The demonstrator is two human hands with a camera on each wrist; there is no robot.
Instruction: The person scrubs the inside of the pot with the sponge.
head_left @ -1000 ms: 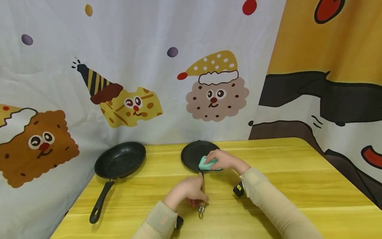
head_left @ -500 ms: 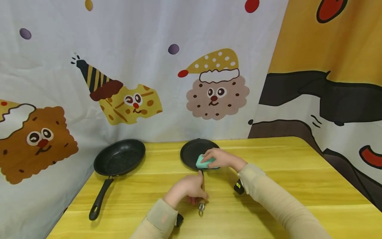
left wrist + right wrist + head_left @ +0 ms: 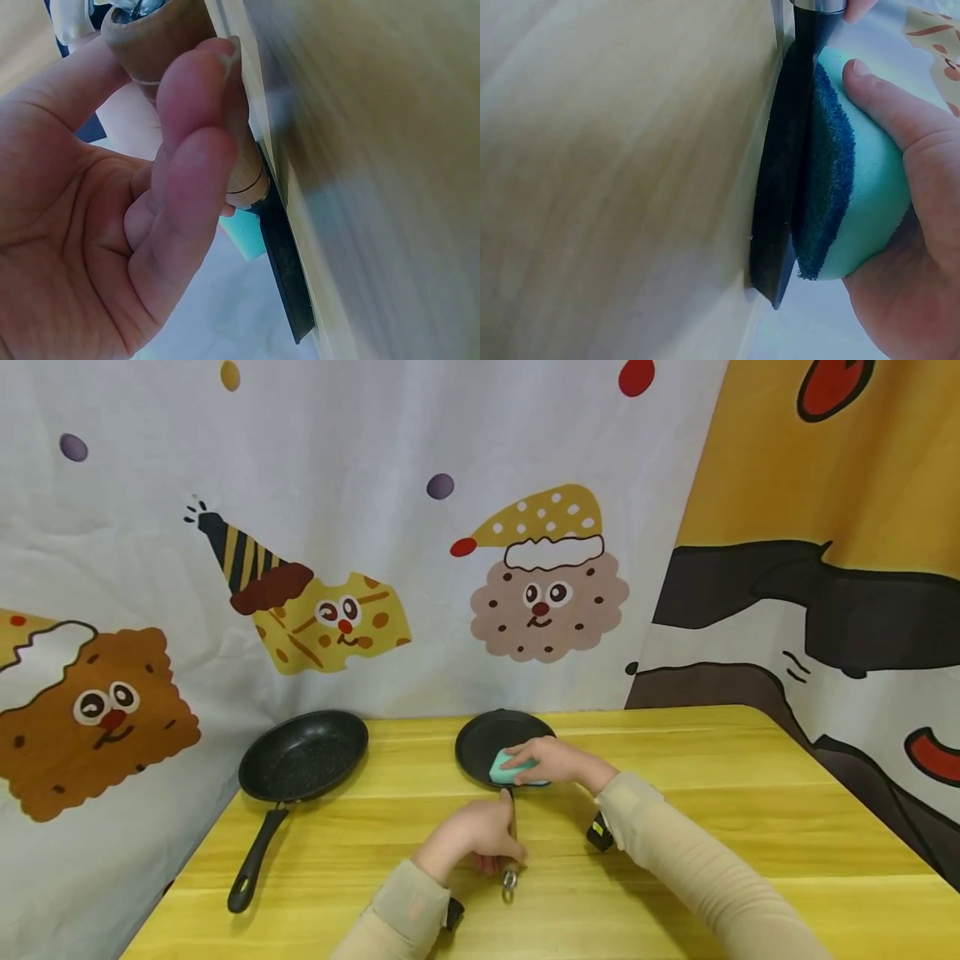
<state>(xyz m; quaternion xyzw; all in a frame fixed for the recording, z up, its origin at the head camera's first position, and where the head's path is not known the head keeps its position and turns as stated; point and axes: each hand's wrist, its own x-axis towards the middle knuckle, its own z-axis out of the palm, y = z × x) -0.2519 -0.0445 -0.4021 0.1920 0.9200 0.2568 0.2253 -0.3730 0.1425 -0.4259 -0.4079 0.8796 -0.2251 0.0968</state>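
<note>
A small flat black pan with a wooden handle lies on the table, its handle toward me. My left hand grips that handle; in the left wrist view the fingers curl round the wood. A mint-green sponge with a dark blue scouring layer is in my right hand, thumb on one side. In the right wrist view its scouring layer faces the pan's inner surface, against or very near it. The sponge covers the pan's near right part in the head view.
A larger black frying pan stands at the table's left, its black handle pointing toward me. The yellow wood-grain table reaches back to a curtain printed with cartoon biscuits and cheese.
My right hand has moved the sponge slightly left across the small pan. The left hand keeps its grip on the handle. The head view has shifted a little.
</note>
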